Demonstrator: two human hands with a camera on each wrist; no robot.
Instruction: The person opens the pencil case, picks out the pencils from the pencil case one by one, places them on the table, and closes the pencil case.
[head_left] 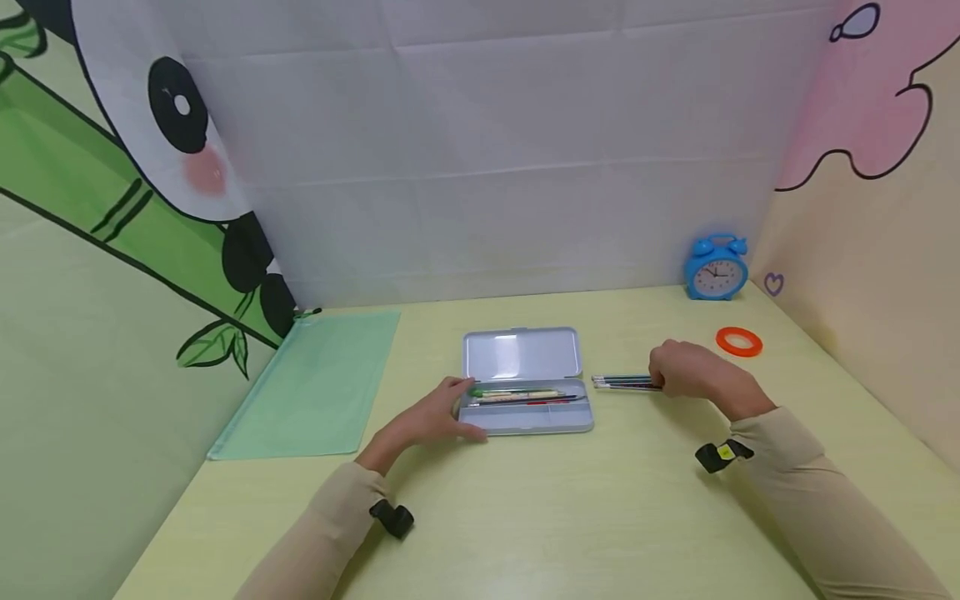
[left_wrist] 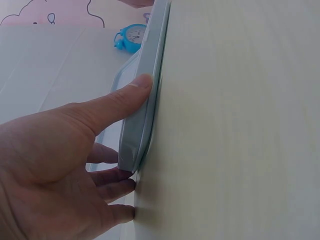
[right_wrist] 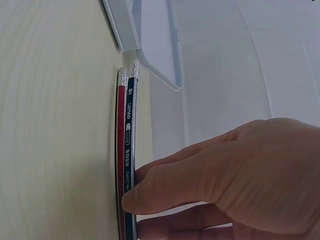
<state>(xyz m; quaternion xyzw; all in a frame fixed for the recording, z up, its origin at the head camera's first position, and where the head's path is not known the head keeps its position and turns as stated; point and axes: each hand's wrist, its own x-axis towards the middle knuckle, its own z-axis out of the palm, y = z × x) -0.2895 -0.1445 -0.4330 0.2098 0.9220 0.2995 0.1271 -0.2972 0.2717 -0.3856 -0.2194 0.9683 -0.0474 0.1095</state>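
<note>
A pale pencil case [head_left: 525, 420] lies with its lid [head_left: 522, 354] raised toward the back; several pens and pencils [head_left: 517, 397] are in its tray. My left hand [head_left: 435, 412] spans the case's left end, the thumb [left_wrist: 135, 90] against its front side and the fingers around the end and back corner. To the right of the case, my right hand [head_left: 693, 371] pinches a small bundle of pencils [head_left: 618, 382] between thumb and fingers. Close up, a dark pencil [right_wrist: 131, 125] lettered HB and a red pencil [right_wrist: 121, 130] show, their silver-banded ends toward the case.
A blue alarm clock [head_left: 716, 271] stands at the back right, with an orange ring [head_left: 738, 342] in front of it. On the left lies a mint-green sheet [head_left: 315, 392]. A white wall covering [head_left: 510, 167] rises behind the table [head_left: 540, 517].
</note>
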